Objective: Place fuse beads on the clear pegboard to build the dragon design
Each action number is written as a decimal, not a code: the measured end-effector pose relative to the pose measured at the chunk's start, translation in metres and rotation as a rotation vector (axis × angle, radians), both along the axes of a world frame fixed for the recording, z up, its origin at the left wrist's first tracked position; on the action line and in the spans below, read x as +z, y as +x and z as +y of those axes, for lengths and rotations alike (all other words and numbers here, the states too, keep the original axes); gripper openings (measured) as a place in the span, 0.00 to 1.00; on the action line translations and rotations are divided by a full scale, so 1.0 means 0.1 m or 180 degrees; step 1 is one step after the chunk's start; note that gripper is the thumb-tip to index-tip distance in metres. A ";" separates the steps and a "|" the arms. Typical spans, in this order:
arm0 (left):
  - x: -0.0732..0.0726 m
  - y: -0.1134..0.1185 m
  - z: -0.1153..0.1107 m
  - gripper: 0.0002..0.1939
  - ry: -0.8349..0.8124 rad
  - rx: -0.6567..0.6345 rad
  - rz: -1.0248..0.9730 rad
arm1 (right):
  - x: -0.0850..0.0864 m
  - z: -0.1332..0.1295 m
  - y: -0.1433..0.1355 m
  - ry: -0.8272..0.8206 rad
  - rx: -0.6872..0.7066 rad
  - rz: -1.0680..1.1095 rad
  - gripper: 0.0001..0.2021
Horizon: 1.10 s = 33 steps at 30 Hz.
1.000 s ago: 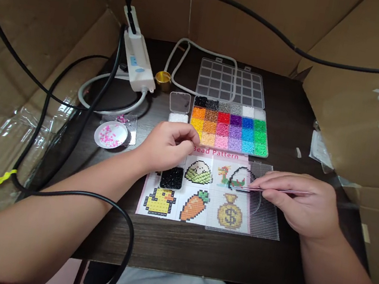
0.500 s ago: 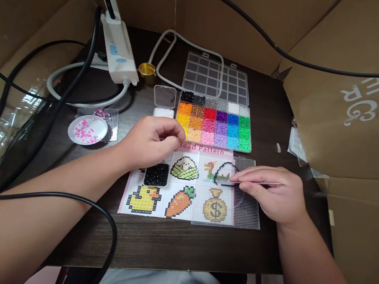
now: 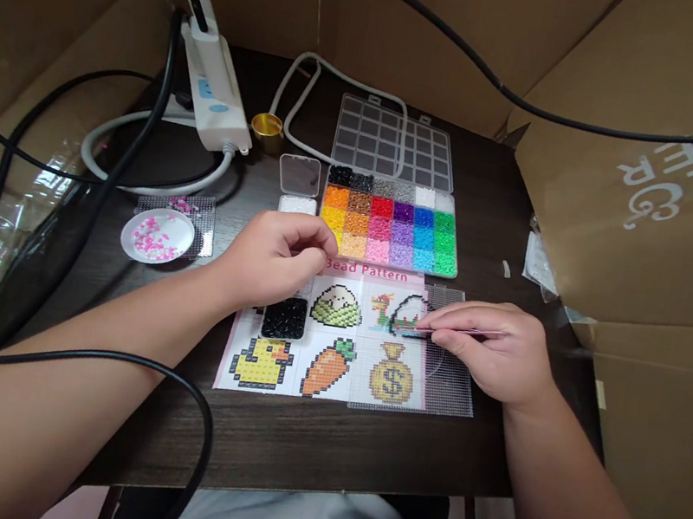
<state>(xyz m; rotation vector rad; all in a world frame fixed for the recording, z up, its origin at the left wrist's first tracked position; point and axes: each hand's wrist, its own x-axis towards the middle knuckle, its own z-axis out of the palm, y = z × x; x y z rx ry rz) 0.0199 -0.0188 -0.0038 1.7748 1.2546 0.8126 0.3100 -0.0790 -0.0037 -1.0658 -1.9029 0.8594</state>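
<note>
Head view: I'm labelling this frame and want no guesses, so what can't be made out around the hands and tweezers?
- Tweezers: whether the tips hold a bead; too small.
- Left hand: anything inside the curled fingers; hidden by them.
- Pattern sheet: top-left picture, covered by the left hand and the black bead box.
- Right hand hides part of the clear pegboard.

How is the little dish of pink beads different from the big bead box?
The dish is round and white; the bead box is rectangular and clear. The dish holds only loose pink beads, while the box sorts many colours into separate compartments. The dish sits near the table's left edge; the box lies behind the pattern sheet, its lid open. Both rest on the dark table and hold small beads.
</note>
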 end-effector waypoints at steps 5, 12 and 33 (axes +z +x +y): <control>0.01 0.00 0.00 0.08 -0.0015 0.0021 0.0009 | 0.00 0.01 0.00 0.0033 0.0004 -0.0051 0.07; 0.02 0.01 -0.01 0.08 -0.0071 0.0009 0.0037 | 0.04 0.00 -0.04 0.0006 -0.0203 -0.0014 0.04; 0.03 0.01 -0.01 0.08 -0.0011 -0.0001 0.0077 | 0.05 0.00 -0.02 -0.0059 -0.0152 0.0034 0.03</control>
